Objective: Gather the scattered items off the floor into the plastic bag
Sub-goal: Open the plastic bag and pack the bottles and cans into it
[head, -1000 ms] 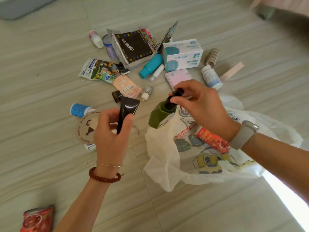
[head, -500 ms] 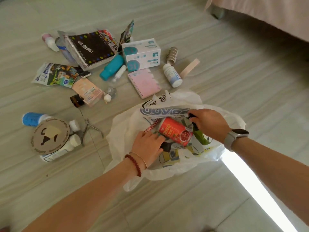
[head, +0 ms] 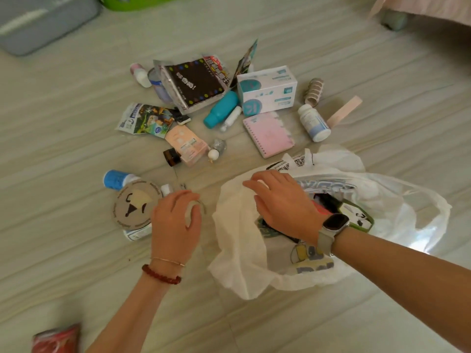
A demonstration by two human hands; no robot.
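**Mid-gather: reaching for next item**

Left hand [head: 175,220] curled over small metal clippers [head: 201,203] on the floor, grip unclear. Right hand [head: 283,205] open, empty, holding plastic bag [head: 239,250] mouth. Most items unbagged beyond. Next: pinch, lift, drop in.

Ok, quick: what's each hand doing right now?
Left hand: curled down over a small metal tool on the floor; grip cannot be told.
Right hand: open, empty, over the plastic bag.
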